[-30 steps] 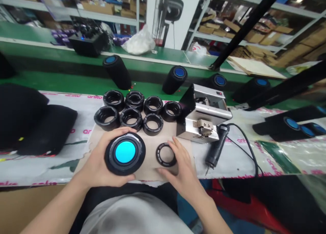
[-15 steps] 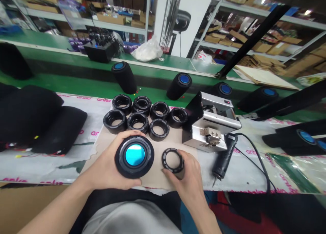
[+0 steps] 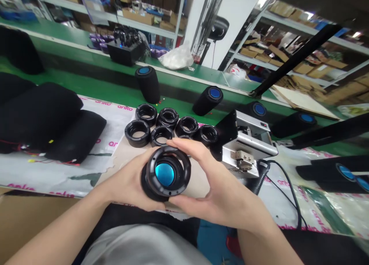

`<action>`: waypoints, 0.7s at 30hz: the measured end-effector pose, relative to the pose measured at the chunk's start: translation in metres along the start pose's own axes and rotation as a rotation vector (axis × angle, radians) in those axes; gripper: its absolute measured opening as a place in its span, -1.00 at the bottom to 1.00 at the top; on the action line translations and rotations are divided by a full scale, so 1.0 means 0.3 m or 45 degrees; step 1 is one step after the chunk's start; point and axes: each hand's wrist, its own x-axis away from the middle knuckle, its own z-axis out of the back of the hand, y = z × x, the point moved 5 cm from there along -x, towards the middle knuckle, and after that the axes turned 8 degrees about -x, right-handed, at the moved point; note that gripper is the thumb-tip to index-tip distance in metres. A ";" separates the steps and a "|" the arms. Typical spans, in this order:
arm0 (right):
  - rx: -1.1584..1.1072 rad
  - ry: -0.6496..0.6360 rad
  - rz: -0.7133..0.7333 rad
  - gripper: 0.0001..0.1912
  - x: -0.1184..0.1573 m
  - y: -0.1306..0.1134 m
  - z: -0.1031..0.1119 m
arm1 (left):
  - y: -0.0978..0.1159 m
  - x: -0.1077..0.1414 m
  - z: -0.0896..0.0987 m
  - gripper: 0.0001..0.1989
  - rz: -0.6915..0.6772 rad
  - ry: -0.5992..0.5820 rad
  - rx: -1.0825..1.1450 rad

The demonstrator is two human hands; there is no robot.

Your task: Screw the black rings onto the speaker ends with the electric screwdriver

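My left hand [image 3: 134,180] is wrapped round a black cylindrical speaker [image 3: 164,174], whose end with a shiny blue disc faces up at me. Between the thumb and fingers of my right hand [image 3: 210,180] is a black plastic ring [image 3: 184,157], held over that end of the speaker. The blue disc shows through the ring's opening. Whether the ring touches the speaker, I cannot tell. Just beyond my hands, several more black rings [image 3: 137,133] stand in two rows on a sheet of brown cardboard [image 3: 122,155].
A silver and black machine [image 3: 245,142] stands right of the rings, a black electric screwdriver [image 3: 261,176] beside it, partly behind my right arm. Black fabric-covered bodies [image 3: 43,115] with wires lie at left. Several blue-ended speakers [image 3: 147,84] stand on the green bench [image 3: 115,78] behind.
My right hand has lifted the ring off the cardboard and brought it left, over the speaker's end. The left hand keeps its hold on the speaker. The view has shifted slightly.
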 end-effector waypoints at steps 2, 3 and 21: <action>0.004 0.009 0.002 0.02 0.010 0.001 0.005 | -0.004 -0.004 0.005 0.05 -0.014 0.005 0.006; 0.005 0.023 0.006 0.01 0.016 0.000 0.008 | -0.007 -0.005 0.008 0.03 -0.017 0.015 -0.012; 0.019 -0.056 0.055 0.08 0.016 0.001 -0.023 | -0.022 0.023 0.001 0.06 0.137 -0.030 -0.031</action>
